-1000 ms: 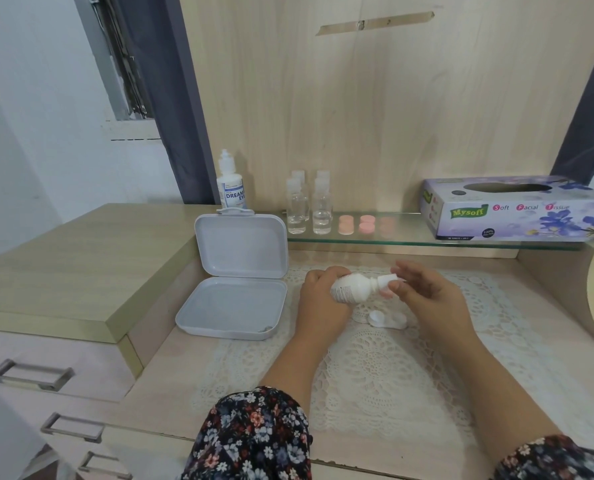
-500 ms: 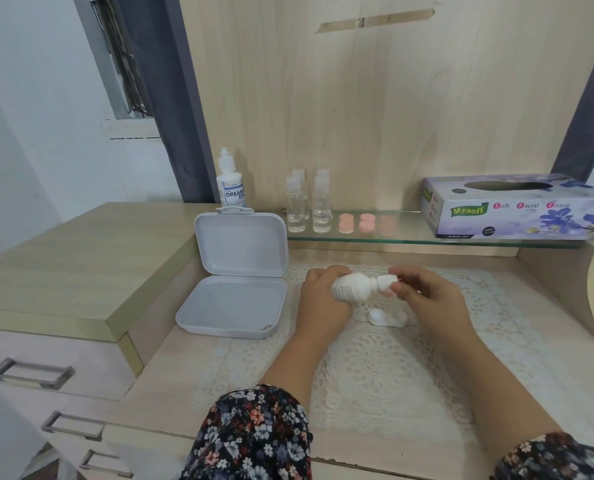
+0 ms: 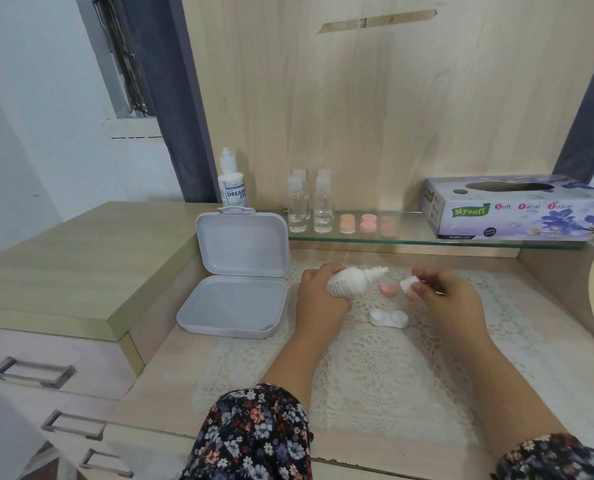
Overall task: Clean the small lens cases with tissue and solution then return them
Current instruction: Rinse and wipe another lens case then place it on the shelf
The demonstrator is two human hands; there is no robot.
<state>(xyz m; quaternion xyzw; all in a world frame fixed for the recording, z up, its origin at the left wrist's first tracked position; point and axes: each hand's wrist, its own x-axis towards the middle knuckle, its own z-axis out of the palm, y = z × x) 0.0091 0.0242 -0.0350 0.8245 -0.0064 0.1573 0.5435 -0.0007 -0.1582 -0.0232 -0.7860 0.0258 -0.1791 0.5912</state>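
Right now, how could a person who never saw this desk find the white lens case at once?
Start at the lace mat on the desk, in front of the glass shelf. The white lens case lies on it between the left hand and right hand. It alone has two joined round cups; the pink caps beside it are single discs.

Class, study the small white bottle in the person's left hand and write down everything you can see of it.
The small white bottle looks like opaque plastic, with a rounded body, fine print on its side and a narrow nozzle. It lies nearly on its side, nozzle pointing to the right, above the lace mat. The left hand grips its body. Its cap is off, pinched in the right hand, apart from the nozzle.
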